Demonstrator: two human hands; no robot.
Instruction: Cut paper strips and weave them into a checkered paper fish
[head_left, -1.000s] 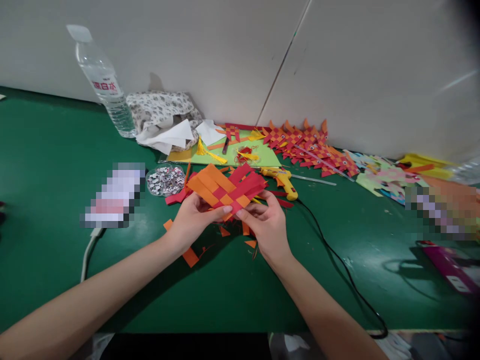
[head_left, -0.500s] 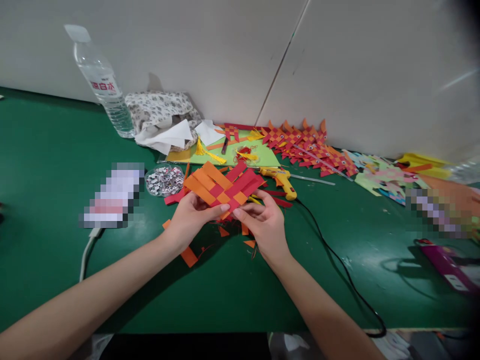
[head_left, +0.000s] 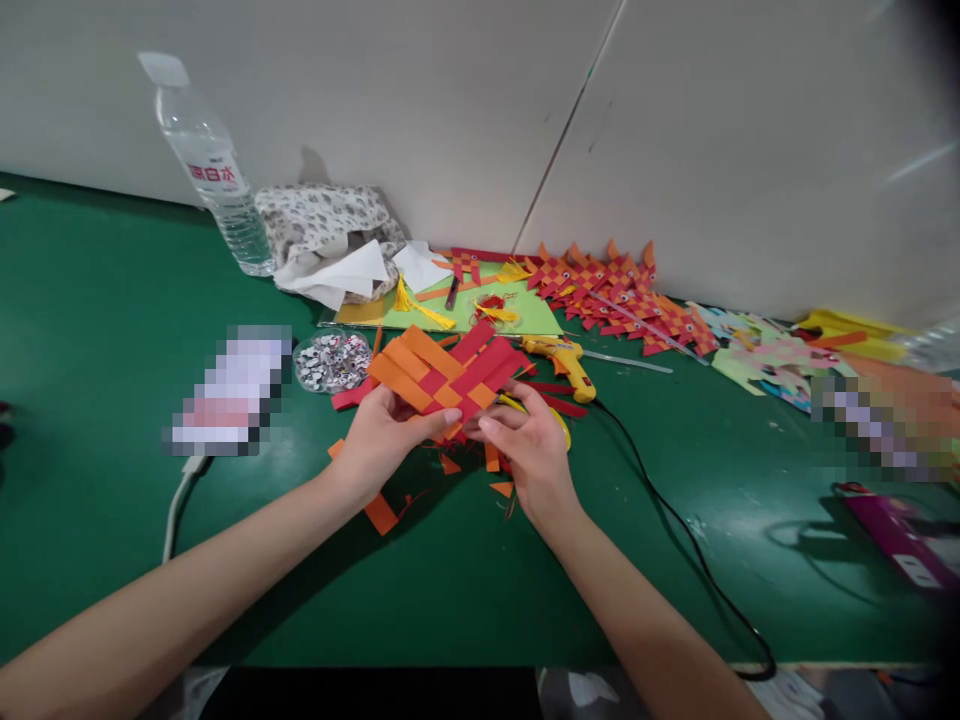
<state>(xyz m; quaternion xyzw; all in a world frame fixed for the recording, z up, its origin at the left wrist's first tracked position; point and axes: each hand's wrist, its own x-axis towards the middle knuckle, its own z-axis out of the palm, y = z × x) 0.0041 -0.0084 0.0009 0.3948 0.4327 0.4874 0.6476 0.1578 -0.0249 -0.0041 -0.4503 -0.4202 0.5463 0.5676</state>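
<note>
Head view: red-and-orange paper weave (head_left: pixel 448 393) pinched in the left hand (head_left: pixel 384 430), above paper scraps (head_left: pixel 381 515); right hand (head_left: pixel 536 445) loosely curled at its lower right edge, hold impossible to tell. Checkered, so apparently interlaced, at the corner nearest the grip; strip ends (head_left: pixel 411 352) beyond it loose, seemingly not yet woven. Farther out to the right, piled checkered fish (head_left: pixel 622 270), finished-looking. Hidden: weave's underside, left fingertips. Yellow loop (head_left: pixel 562 428) behind right hand, hard to identify.
</note>
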